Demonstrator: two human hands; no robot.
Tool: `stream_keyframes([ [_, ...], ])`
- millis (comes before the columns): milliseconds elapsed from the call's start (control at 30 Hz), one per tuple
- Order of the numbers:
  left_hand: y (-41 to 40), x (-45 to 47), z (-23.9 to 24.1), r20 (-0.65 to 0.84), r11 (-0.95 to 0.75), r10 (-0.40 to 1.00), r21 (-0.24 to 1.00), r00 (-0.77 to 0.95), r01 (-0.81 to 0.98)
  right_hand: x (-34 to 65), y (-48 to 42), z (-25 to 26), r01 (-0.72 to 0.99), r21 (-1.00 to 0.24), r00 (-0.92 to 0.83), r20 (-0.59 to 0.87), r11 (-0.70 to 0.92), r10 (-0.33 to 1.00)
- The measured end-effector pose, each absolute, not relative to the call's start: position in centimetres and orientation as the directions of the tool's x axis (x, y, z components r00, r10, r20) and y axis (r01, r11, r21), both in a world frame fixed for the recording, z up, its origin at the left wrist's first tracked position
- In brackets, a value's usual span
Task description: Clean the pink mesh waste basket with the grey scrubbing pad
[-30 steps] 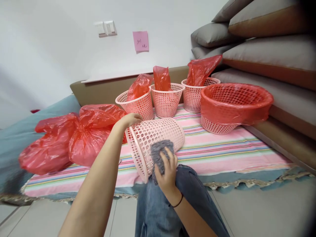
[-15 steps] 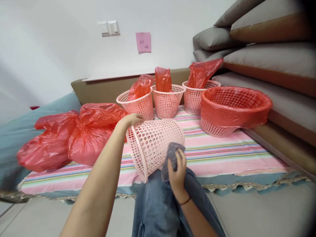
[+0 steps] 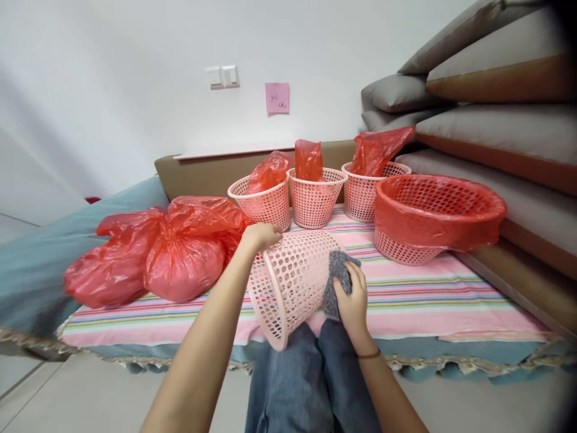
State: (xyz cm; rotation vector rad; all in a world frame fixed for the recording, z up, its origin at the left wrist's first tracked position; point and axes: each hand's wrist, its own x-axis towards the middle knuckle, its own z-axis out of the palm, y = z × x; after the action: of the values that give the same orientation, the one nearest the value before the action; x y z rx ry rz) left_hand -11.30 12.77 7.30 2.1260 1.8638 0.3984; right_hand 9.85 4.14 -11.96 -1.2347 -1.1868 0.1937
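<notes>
A pink perforated plastic wastebasket [image 3: 300,273] lies on its side over my knees and the edge of the striped cloth, its open mouth toward the lower left. My left hand [image 3: 262,236] is closed on the upper part of its rim. My right hand [image 3: 352,297] grips a grey cloth [image 3: 337,282] and presses it against the basket's side close to the base. The left fingertips are partly hidden behind the rim.
Three upright pink baskets [image 3: 315,198] with red plastic bags stand behind. At right is a basket lined with a red bag [image 3: 439,219], beside stacked grey cushions [image 3: 500,138]. Filled red bags [image 3: 184,264] sit at left on the striped cloth [image 3: 406,300].
My right hand has moved the grey cloth up along the basket toward its base end. The left hand keeps its hold on the rim. The whole view has shifted slightly.
</notes>
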Motion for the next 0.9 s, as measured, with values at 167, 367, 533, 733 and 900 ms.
stream_keyframes([
  [167,6.6,-8.7,6.9,0.183,-0.192,0.974,0.351,0.134,0.916,8.7,-3.9,-10.9,0.236,-0.922,0.425,0.381,0.305,0.821],
  [367,3.0,-4.8,4.7,0.542,-0.182,0.745,0.726,-0.389,0.663,8.1,-9.8,-4.3,0.094,-0.915,0.337,0.400,0.392,0.852],
  [533,0.7,-2.0,2.1,0.236,-0.126,0.888,0.950,-0.394,0.285,10.9,-11.4,-4.3,0.069,-0.949,0.488,0.302,0.308,0.819],
  [733,-4.4,-1.9,0.3,0.452,-0.408,0.892,0.796,0.010,0.447,16.2,-12.4,-6.3,0.060,-0.968,0.691,0.217,0.243,0.690],
  [900,-6.1,-4.3,2.1,0.547,-0.686,0.694,0.305,0.468,0.661,16.7,-13.4,-5.2,0.060,-0.972,0.820,0.178,0.227,0.544],
])
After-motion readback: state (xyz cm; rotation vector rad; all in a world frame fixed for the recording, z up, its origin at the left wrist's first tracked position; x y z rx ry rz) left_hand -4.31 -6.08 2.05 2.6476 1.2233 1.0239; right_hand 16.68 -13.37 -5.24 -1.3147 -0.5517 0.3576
